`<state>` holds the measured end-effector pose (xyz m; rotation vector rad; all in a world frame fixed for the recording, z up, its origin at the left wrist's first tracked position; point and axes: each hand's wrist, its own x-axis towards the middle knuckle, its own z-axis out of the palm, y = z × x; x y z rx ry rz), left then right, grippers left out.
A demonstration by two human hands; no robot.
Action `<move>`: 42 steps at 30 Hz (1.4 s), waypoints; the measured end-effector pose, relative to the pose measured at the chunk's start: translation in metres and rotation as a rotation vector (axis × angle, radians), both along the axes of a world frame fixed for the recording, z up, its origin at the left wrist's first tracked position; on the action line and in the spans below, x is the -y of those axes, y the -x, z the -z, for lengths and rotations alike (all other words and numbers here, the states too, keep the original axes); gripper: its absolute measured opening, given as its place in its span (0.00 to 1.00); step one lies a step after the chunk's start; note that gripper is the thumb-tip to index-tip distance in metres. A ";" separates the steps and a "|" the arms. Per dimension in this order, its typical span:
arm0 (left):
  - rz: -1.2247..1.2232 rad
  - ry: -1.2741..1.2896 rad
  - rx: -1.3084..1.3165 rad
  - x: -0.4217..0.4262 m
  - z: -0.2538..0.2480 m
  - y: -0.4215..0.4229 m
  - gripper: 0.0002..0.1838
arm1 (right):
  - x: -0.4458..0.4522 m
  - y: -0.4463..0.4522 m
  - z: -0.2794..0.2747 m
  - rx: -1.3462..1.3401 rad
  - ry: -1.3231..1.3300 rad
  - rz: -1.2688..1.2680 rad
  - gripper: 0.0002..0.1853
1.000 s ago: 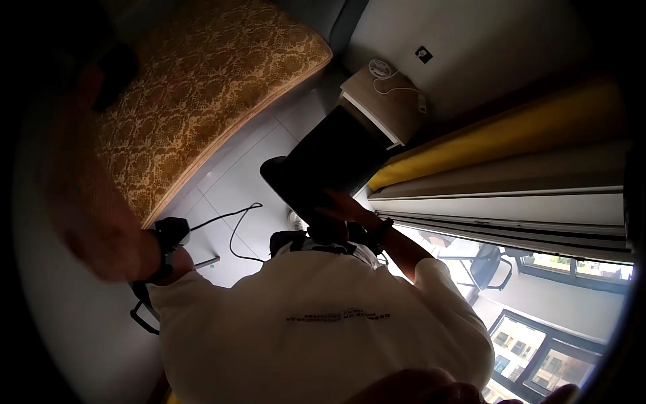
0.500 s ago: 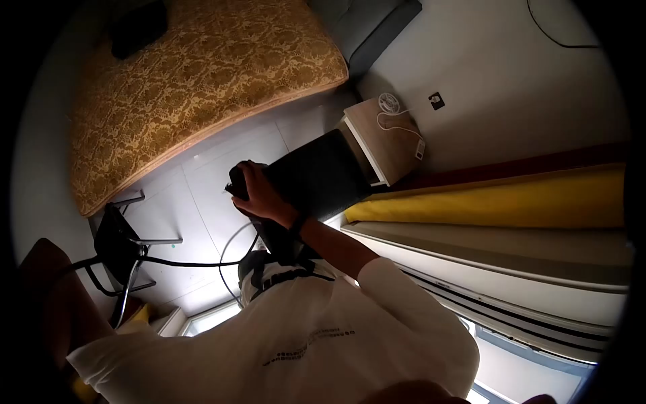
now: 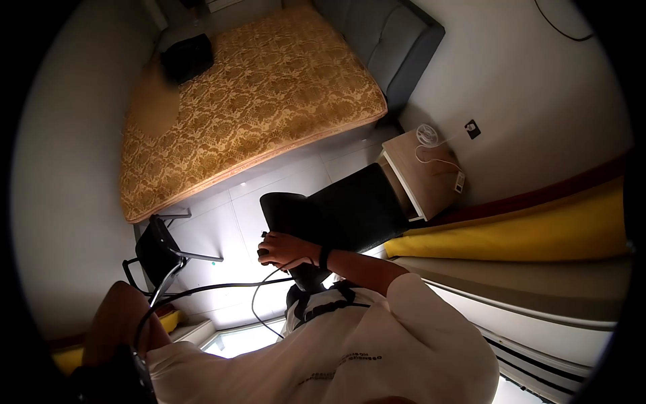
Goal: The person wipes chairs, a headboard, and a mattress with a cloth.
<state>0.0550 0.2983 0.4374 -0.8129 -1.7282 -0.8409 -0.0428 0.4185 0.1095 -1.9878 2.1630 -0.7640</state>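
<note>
My right hand (image 3: 286, 250) is closed around a small dark object at its fingertips, over the front edge of a black padded seat or bench (image 3: 356, 209); the object is too dark to identify. A thin cable (image 3: 254, 303) hangs below this hand. My left arm (image 3: 124, 313) is bent at the lower left, and its hand is lost in the dark edge. A thicker black cord (image 3: 222, 286) runs from near my right hand towards that arm.
A bed with a gold patterned mattress (image 3: 269, 101) bears a black bag-like item (image 3: 188, 59). A black chair (image 3: 158, 249) stands left. At right are a wooden nightstand (image 3: 420, 172) with a white cable, a wall socket (image 3: 472, 129) and a yellow curtain (image 3: 525, 232).
The view has shifted, showing more of the bed. My right hand has drawn back from the seat's far left end towards my body. My left arm, stretched forward earlier, is now bent back.
</note>
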 end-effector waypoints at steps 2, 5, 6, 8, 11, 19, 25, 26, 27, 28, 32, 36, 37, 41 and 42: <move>-0.019 -0.036 -0.023 -0.005 0.004 0.001 0.13 | 0.008 0.028 -0.002 0.005 0.139 0.038 0.16; -0.054 -0.107 -0.016 -0.007 0.010 0.003 0.13 | 0.016 0.041 -0.010 0.002 0.175 0.200 0.16; -0.066 -0.129 0.010 -0.005 0.014 0.006 0.13 | 0.016 0.041 -0.012 0.015 0.173 0.245 0.16; -0.082 -0.116 0.186 0.006 0.029 0.015 0.12 | 0.015 0.033 -0.008 0.079 0.131 0.263 0.19; 0.028 0.214 0.884 0.037 0.092 0.027 0.19 | -0.002 0.008 -0.001 0.093 0.224 0.255 0.25; 0.161 0.304 1.184 0.040 0.228 0.027 0.30 | 0.016 0.045 0.035 0.114 0.240 0.056 0.24; 0.718 0.490 1.394 -0.016 0.196 0.017 0.23 | 0.034 0.083 -0.023 0.088 0.073 0.264 0.26; 0.777 0.562 1.499 -0.017 0.204 0.009 0.20 | 0.039 0.083 -0.015 -0.018 0.143 0.274 0.22; 0.743 0.680 1.489 -0.009 0.216 0.007 0.19 | 0.039 0.080 -0.013 -0.045 0.154 0.327 0.23; 0.709 0.801 1.476 0.001 0.232 0.006 0.18 | 0.038 0.073 -0.009 -0.072 0.167 0.383 0.24; 0.333 0.866 1.509 0.076 0.292 0.007 0.18 | 0.037 0.052 -0.004 0.060 0.242 0.489 0.24; 0.021 1.082 1.588 0.118 0.323 -0.004 0.20 | 0.025 0.024 0.002 0.172 0.122 0.451 0.24; 0.083 0.994 1.623 0.117 0.328 -0.003 0.19 | 0.020 0.024 0.003 0.245 0.122 0.428 0.25; -0.118 0.300 1.554 0.105 0.354 0.015 0.14 | 0.001 0.016 0.003 0.505 0.185 0.372 0.25; -0.093 -0.014 1.435 0.101 0.355 0.025 0.16 | -0.005 0.011 -0.006 0.505 0.198 0.392 0.25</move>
